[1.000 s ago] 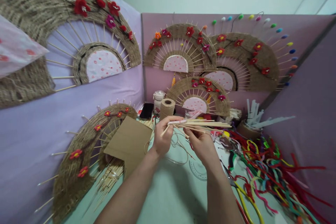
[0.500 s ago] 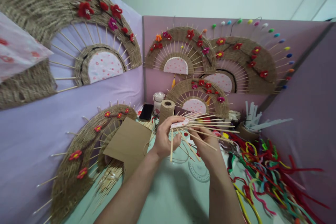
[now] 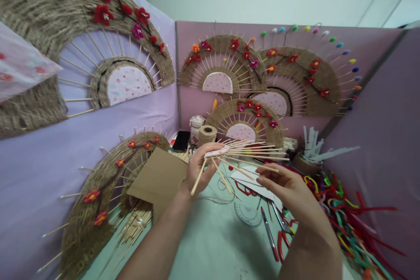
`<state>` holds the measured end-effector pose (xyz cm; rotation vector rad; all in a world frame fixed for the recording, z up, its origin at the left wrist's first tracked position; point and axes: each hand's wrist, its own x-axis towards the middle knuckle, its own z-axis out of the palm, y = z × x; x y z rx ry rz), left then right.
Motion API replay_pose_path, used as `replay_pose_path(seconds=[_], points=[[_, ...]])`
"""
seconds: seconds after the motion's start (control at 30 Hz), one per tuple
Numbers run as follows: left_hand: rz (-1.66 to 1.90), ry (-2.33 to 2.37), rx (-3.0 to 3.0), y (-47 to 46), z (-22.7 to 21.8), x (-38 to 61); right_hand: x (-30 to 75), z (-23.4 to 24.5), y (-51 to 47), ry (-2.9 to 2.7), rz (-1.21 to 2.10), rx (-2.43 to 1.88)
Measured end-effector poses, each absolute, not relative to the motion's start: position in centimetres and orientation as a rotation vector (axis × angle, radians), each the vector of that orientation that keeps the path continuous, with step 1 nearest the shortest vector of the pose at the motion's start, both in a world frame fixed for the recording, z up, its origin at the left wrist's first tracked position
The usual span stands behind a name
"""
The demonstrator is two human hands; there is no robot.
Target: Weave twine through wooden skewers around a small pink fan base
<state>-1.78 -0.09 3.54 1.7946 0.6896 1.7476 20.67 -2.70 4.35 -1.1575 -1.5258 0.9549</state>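
Note:
My left hand point(image 3: 201, 167) is closed on the pink hub of a small fan frame point(image 3: 216, 153) whose thin wooden sticks point(image 3: 252, 154) spread out to the right and downward. My right hand point(image 3: 285, 186) hovers just below the stick tips, fingers loosely extended and apart, holding nothing I can see. A spool of jute twine point(image 3: 207, 134) stands just behind the left hand. A brown cardboard piece point(image 3: 159, 178) lies to the left of the left wrist.
Finished jute fans with red flowers hang on the purple partitions point(image 3: 226, 59) and one leans at the left point(image 3: 108, 192). Colourful pipe cleaners point(image 3: 341, 210) pile up at the right. Red-handled pliers point(image 3: 281, 245), a pen point(image 3: 269, 234) and loose sticks point(image 3: 136, 227) lie on the green table.
The sticks went from a tight bundle to a spread fan. My right hand let go of them and moved down and to the right; the left hand keeps the hub.

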Motion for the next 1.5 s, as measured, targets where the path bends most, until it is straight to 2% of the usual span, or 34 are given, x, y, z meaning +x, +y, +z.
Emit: replay_pose_path(seconds=[0.5,0.83,1.03,1.23,1.5], points=[[1.84,0.551,2.191,-0.1,4.2,-2.2,19.9,8.1,-10.4,-1.552,0.281,-0.962],[1.854,0.56,2.268,0.0,4.3,-2.5,19.9,8.1,-10.7,-1.577,0.09,-1.0],[1.822,0.54,2.319,0.0,4.3,-2.5,19.7,8.2,-10.9,-1.505,0.08,-1.043],[1.86,0.522,2.232,-0.2,4.5,-2.4,19.9,7.6,-9.4,-1.245,0.102,-1.339],[1.834,0.571,1.891,-1.3,4.4,-1.0,19.4,6.3,-5.1,-1.362,0.356,-1.526]])
